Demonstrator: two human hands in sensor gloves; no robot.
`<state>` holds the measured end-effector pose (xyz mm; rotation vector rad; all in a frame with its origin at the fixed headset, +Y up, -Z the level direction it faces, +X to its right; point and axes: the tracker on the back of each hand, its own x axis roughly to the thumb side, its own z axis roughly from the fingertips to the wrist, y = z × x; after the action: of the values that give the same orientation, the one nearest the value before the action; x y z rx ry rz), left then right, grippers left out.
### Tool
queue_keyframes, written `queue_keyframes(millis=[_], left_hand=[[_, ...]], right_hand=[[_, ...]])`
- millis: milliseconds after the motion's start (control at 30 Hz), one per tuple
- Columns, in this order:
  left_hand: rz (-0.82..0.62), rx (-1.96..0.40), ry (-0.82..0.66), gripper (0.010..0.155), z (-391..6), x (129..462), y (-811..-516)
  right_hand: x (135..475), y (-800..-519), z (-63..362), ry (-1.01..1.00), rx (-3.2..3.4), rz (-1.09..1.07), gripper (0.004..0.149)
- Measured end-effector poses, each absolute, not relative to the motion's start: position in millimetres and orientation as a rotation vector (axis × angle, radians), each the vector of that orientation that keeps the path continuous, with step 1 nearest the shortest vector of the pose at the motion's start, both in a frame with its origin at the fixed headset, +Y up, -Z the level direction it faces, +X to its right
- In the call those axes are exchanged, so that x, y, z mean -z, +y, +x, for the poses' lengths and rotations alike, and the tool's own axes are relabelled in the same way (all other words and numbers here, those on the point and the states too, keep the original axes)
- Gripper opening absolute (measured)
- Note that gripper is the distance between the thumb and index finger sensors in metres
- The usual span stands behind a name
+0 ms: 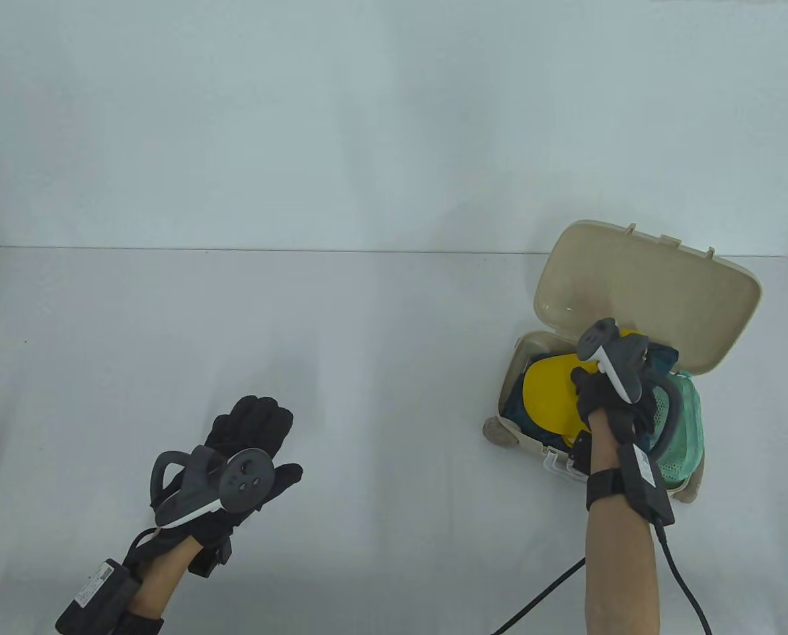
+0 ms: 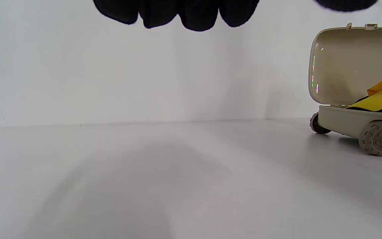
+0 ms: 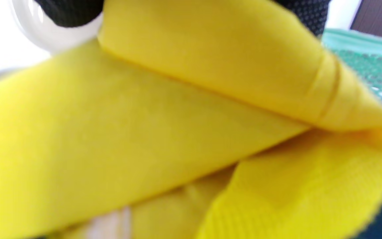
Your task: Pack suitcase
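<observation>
Small beige hard-shell plastic suitcase (image 1: 638,317) with grey wheels sits at the right side of the white desk (image 1: 367,344), near its back edge. Lid is up, leaning toward the back; base lies flat on the desk. Inside the base: a yellow fabric garment (image 1: 552,397) on top, dark teal cloth (image 1: 516,400) under it at the left wall, and a mint-green mesh fabric piece (image 1: 681,430) hanging over the base's right and front rim.

Right hand (image 1: 609,390) in a black sensor glove, grey tracker on its back, is down in the suitcase base on the yellow garment. Right wrist view: yellow fabric folded and bunched close to the camera, black gloved fingers (image 3: 75,11) at the top edge against the fold, green mesh at the far right. Grip looks like fingers curled onto a fold of the yellow garment, though the fingertips are mostly hidden.

Left hand (image 1: 248,450), black glove with tracker, is over the front-left part of the desk, well apart from the suitcase. Fingers are extended and relaxed, holding nothing. Left wrist view: four fingertips (image 2: 197,16) hang in from the top edge above bare desk surface, suitcase at the far right with lid raised and yellow fabric showing over the rim.

Black cable (image 1: 681,582) runs from the right forearm to the front edge.
</observation>
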<state>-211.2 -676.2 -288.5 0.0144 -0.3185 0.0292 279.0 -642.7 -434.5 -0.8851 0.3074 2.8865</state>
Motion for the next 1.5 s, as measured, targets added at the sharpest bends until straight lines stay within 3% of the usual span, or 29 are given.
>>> queue_keyframes(millis=[200, 333, 500, 633, 767, 933, 1100, 1500], left_hand=[[0.026, -0.034, -0.321, 0.079, -214, 286, -674], [0.030, -0.035, -0.326, 0.079, -214, 287, -674], [0.035, -0.039, -0.328, 0.079, -214, 287, -675], [0.033, -0.037, -0.325, 0.079, -215, 287, -675], [0.037, -0.045, -0.320, 0.081, -216, 287, -674], [0.027, -0.039, -0.319, 0.082, -215, 288, -676], [0.033, -0.051, -0.309, 0.082, -218, 287, -674], [0.043, -0.064, -0.304, 0.085, -219, 291, -674]], right_hand=[[414, -583, 317, 0.131, -2.689, -0.847, 0.073], [396, -568, 350, 0.029, -2.692, -0.976, 0.069], [379, -595, 385, 0.102, -2.651, -1.112, 0.064], [368, -638, 410, 0.197, -2.599, -1.245, 0.063], [363, -673, 420, 0.361, -2.533, -1.223, 0.066], [366, -695, 421, 0.437, -2.499, -1.186, 0.067], [372, -707, 420, 0.498, -2.491, -1.143, 0.055], [383, -708, 378, 0.494, -2.611, -0.921, 0.053]])
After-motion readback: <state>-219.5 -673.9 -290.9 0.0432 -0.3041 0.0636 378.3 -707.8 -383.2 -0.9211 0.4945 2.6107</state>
